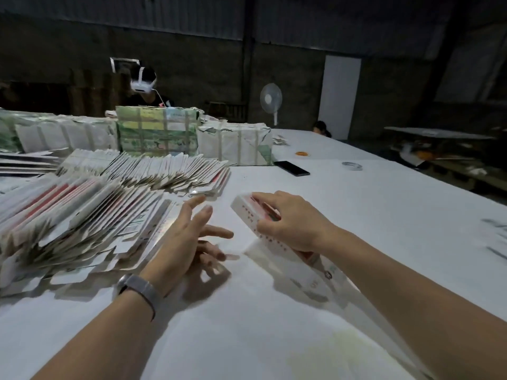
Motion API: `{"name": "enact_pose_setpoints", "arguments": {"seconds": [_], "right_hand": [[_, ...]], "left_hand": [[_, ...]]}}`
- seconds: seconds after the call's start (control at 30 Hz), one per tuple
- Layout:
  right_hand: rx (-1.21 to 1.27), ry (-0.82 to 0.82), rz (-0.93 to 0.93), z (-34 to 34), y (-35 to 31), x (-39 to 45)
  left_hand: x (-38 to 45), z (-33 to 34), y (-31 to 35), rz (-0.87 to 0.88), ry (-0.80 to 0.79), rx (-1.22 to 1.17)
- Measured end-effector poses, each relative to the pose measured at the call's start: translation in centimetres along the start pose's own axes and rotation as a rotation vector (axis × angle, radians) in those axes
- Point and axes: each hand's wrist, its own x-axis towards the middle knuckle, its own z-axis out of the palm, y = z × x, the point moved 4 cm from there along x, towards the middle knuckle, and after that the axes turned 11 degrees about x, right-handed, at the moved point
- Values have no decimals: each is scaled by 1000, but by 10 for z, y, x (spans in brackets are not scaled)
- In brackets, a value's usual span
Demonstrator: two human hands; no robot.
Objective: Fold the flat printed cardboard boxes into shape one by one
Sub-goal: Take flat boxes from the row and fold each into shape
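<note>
My right hand point(292, 222) grips a white printed cardboard box point(244, 208) with red markings, tilted above the white table point(356, 215); my fingers curl over its upper side and hide its middle. My left hand point(186, 237) hovers just left of the box with fingers spread and holds nothing; a watch sits on that wrist. A large fanned pile of flat printed boxes point(82, 215) lies at the left, right beside my left hand.
Strapped bundles of flat boxes point(157, 133) stand at the back left. A black phone point(291, 168), a tape ring point(352, 165) and an orange item point(302, 153) lie farther out. A person wearing a headset point(144, 85) sits behind the bundles. A fan point(271, 100) stands beyond.
</note>
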Motion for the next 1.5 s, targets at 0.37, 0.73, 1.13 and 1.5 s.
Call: {"name": "enact_pose_setpoints", "arguments": {"seconds": [0.37,0.73,1.13,1.5], "right_hand": [[-639,154,568,-157,198,-148],[-948,243,772,-188,282,-196],[-195,261,210,-36,132,-74],[147,259,0,75,-6,9]], "left_hand": [[20,-1,-25,-27,-73,99],[42,-17,-67,-154,3,314],[0,15,-4,-95,-28,265],[-17,14,22,203,163,940]]}}
